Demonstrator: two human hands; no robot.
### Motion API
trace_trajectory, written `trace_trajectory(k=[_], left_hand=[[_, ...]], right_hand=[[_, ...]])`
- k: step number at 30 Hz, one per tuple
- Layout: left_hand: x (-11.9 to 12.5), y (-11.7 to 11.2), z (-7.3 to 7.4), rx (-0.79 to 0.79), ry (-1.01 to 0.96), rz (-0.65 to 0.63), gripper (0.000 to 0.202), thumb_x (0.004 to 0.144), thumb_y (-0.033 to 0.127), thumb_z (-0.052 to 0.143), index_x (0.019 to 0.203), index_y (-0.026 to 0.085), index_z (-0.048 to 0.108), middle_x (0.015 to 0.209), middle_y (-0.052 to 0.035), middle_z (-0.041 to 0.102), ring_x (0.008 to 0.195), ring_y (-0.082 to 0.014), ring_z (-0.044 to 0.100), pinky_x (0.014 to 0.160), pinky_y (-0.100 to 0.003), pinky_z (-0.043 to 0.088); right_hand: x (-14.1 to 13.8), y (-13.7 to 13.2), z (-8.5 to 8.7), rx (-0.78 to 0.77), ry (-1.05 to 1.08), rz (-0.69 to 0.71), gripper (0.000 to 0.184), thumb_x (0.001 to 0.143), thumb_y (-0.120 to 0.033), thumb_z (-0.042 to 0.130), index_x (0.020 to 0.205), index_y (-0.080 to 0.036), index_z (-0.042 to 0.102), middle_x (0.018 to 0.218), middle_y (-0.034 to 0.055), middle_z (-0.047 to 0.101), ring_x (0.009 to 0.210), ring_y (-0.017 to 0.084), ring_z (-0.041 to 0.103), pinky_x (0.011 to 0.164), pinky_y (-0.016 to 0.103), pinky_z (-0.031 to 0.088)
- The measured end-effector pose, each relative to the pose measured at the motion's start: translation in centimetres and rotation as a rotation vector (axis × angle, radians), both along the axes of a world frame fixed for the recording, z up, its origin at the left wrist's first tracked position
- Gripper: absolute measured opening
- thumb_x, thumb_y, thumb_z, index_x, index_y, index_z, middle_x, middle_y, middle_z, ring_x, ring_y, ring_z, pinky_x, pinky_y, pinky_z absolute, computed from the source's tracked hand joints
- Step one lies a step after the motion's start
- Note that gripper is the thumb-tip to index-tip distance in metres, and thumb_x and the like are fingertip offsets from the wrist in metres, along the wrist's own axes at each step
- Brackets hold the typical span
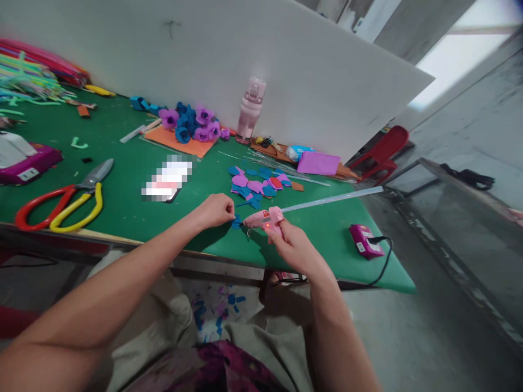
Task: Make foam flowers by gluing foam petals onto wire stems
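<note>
My right hand is closed around a pink glue gun with a long clear glue stick sticking out behind it. Its nozzle points left at a small blue felt piece, pinched in my closed left hand. Both hands hover over the near edge of the green table. Just beyond them lies a pile of blue, pink and red cut felt petals.
Red and yellow scissors lie at the left. Finished purple and blue felt flowers sit on an orange sheet by a pink bottle. A magenta adapter with a black cable sits right. Felt scraps litter my lap.
</note>
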State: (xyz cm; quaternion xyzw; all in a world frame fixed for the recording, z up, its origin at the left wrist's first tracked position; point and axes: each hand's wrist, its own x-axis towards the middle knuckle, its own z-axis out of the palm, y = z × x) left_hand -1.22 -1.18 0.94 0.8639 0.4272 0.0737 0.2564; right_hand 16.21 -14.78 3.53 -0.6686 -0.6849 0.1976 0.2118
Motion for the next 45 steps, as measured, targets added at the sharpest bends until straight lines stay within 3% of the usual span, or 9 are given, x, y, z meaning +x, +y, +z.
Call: trace_trajectory(k=[18, 36, 40, 45], left_hand=[[0.0, 0.1, 0.0, -0.005, 0.006, -0.011, 0.012, 0.066, 0.023, 0.058, 0.066, 0.015, 0.067, 0.062, -0.0040, 0.064, 0.057, -0.0131, 0.053, 0.053, -0.024, 0.033], [0.0, 0.0, 0.1, -0.016, 0.012, -0.004, 0.013, 0.066, 0.023, 0.058, 0.066, 0.014, 0.066, 0.061, -0.0034, 0.062, 0.055, -0.0120, 0.051, 0.052, -0.023, 0.031], [0.0, -0.1, 0.2, -0.017, 0.016, 0.003, 0.013, 0.066, 0.022, 0.057, 0.066, 0.014, 0.067, 0.061, -0.0034, 0.063, 0.056, -0.0117, 0.051, 0.052, -0.023, 0.032], [-0.1, -0.1, 0.2, -0.020, -0.001, 0.002, 0.014, 0.066, 0.023, 0.056, 0.067, 0.013, 0.067, 0.063, -0.0039, 0.063, 0.057, -0.0124, 0.052, 0.053, -0.023, 0.032]], right_hand=[[0.2, -0.1, 0.2, -0.008, 0.000, -0.024, 0.033, 0.088, -0.039, 0.034, 0.103, -0.016, 0.052, 0.086, 0.0089, 0.064, 0.077, 0.020, 0.059, 0.066, 0.027, 0.040], [0.2, 0.0, 0.1, -0.004, -0.021, -0.038, 0.032, 0.088, -0.039, 0.035, 0.097, -0.016, 0.054, 0.084, 0.0097, 0.064, 0.076, 0.020, 0.059, 0.063, 0.026, 0.040], [0.5, 0.0, 0.2, -0.009, 0.064, -0.058, 0.031, 0.086, -0.042, 0.037, 0.090, -0.016, 0.055, 0.072, 0.0054, 0.062, 0.065, 0.017, 0.056, 0.057, 0.024, 0.039], [1.3, -0.4, 1.1, -0.116, 0.361, -0.122, 0.036, 0.083, -0.049, 0.040, 0.079, -0.017, 0.054, 0.053, -0.0021, 0.052, 0.042, 0.009, 0.041, 0.042, 0.021, 0.032]])
